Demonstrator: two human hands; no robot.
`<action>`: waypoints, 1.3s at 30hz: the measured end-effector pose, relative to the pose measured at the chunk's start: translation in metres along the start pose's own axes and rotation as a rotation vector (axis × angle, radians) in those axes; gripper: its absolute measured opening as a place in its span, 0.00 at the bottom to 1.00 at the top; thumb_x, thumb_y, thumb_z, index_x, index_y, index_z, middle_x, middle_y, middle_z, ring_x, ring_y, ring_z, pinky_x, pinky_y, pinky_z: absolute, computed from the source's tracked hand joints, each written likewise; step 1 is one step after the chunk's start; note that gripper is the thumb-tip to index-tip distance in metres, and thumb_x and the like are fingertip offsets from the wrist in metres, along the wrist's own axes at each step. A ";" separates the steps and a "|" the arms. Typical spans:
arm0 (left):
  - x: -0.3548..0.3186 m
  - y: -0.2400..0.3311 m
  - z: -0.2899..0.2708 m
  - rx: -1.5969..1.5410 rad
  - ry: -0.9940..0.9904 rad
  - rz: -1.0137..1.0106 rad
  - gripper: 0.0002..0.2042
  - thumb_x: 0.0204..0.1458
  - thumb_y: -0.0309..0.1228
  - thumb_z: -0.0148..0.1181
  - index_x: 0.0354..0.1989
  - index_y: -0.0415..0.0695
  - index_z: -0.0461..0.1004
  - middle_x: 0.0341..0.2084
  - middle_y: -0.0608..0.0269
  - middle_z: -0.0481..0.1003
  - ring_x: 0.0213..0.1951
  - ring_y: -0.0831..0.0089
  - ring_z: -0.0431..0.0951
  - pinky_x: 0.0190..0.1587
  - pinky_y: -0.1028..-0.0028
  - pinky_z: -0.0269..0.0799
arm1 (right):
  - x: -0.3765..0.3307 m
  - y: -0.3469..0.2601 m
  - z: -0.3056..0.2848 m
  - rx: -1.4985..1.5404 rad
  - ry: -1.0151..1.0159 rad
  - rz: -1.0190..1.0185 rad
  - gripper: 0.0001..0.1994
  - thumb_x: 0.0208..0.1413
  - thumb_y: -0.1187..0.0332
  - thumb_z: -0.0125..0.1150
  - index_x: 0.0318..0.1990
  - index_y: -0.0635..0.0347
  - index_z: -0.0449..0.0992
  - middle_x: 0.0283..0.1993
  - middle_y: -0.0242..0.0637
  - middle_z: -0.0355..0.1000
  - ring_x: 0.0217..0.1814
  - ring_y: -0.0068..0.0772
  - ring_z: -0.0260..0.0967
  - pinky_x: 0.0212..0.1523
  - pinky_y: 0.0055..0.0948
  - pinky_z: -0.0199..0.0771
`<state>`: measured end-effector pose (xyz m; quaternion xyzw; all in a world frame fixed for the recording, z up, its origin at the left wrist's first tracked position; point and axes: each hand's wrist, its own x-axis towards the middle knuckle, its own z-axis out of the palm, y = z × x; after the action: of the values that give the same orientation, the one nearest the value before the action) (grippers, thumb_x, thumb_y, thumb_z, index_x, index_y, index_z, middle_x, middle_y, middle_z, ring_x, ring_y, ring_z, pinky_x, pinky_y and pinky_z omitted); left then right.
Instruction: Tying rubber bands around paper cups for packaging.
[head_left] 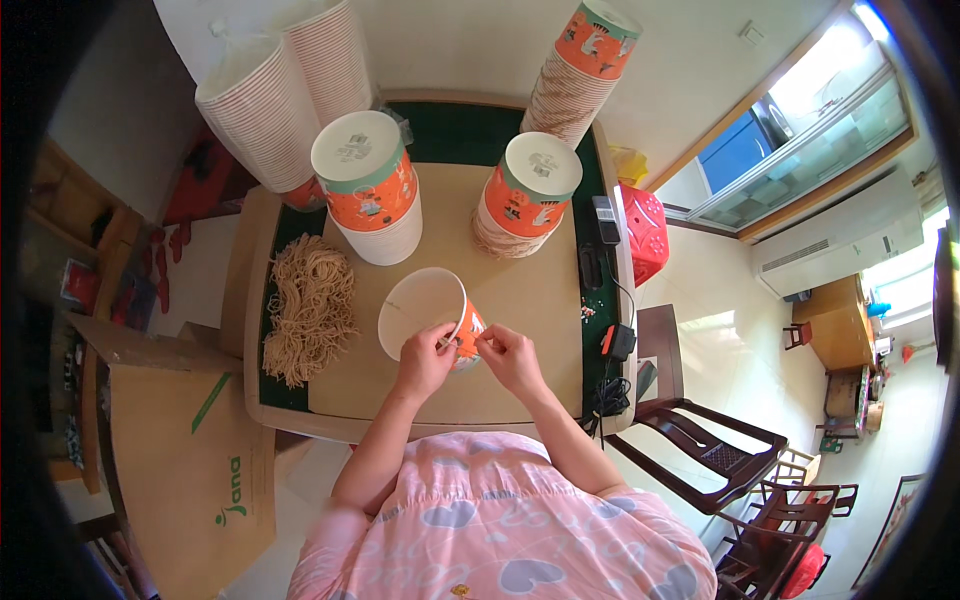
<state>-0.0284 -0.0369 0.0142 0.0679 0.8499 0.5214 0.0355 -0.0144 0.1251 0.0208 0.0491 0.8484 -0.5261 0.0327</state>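
Note:
An open paper bucket (405, 318), white inside with an orange printed side, lies tilted in front of me, its mouth turned to the left. At its near rim my left hand (425, 358) is closed, thumb and fingers pinched on the edge. My right hand (512, 360) is beside the bucket's printed side, fingertips pressed together; what they hold is too small to make out. A thin strand shows inside the bucket. To the left lies a heap of beige cords (308, 308).
Upside-down bucket stacks stand behind: one at left (375, 225), one at right (515, 215), with a taller stack (575, 90) farther back. Wrapped white stacks (260, 110) rise at far left. A black cable (610, 397) lies on the table's right edge. A cardboard box (190, 460) stands left.

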 end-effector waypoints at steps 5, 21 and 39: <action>0.000 0.000 0.001 -0.032 -0.009 -0.007 0.12 0.44 0.22 0.56 0.40 0.40 0.73 0.28 0.53 0.75 0.29 0.62 0.77 0.32 0.69 0.71 | -0.002 -0.002 0.000 0.011 -0.015 -0.026 0.06 0.48 0.69 0.59 0.29 0.64 0.73 0.12 0.28 0.55 0.16 0.15 0.49 0.17 0.23 0.51; -0.002 0.006 0.011 -0.094 -0.150 -0.018 0.13 0.45 0.20 0.57 0.42 0.38 0.73 0.29 0.57 0.76 0.26 0.76 0.76 0.30 0.77 0.71 | 0.003 0.013 -0.001 -0.041 -0.057 -0.026 0.08 0.49 0.67 0.60 0.28 0.63 0.74 0.13 0.30 0.57 0.16 0.16 0.52 0.17 0.24 0.53; -0.006 -0.021 0.052 -0.332 -0.336 -0.082 0.13 0.46 0.24 0.61 0.42 0.38 0.75 0.32 0.58 0.78 0.34 0.75 0.78 0.39 0.76 0.75 | -0.022 0.044 -0.012 0.318 -0.127 0.088 0.09 0.54 0.81 0.43 0.42 0.63 0.64 0.34 0.37 0.71 0.30 0.21 0.68 0.28 0.20 0.70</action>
<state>-0.0170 -0.0013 -0.0284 0.1123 0.7368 0.6333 0.2084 0.0130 0.1542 -0.0108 0.0575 0.7477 -0.6538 0.1013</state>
